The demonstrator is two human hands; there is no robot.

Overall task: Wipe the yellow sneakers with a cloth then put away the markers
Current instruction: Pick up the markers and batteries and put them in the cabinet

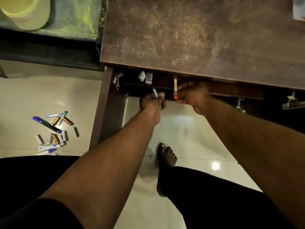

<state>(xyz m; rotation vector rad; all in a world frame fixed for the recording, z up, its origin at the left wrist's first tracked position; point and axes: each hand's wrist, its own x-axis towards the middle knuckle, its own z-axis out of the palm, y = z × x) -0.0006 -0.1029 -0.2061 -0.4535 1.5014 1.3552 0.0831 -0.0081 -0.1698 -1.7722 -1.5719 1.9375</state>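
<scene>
My right hand [192,96] pinches an orange-and-white marker [175,85], upright at the front edge of an open drawer [231,92] under the brown desk [198,38]. To its left, my left hand [152,101] grips a small white-grey marker [155,92] at the same drawer edge. Several more markers [54,131], blue, white and gold, lie scattered on the floor left of the desk leg. No sneakers or cloth are in view.
Inside the drawer sit a white bottle [142,76] and a small white box [149,78]. A dark desk leg [107,104] stands between the drawer and the floor markers. My bare foot [166,156] rests on glossy tiles. A green mat [66,15] lies at upper left.
</scene>
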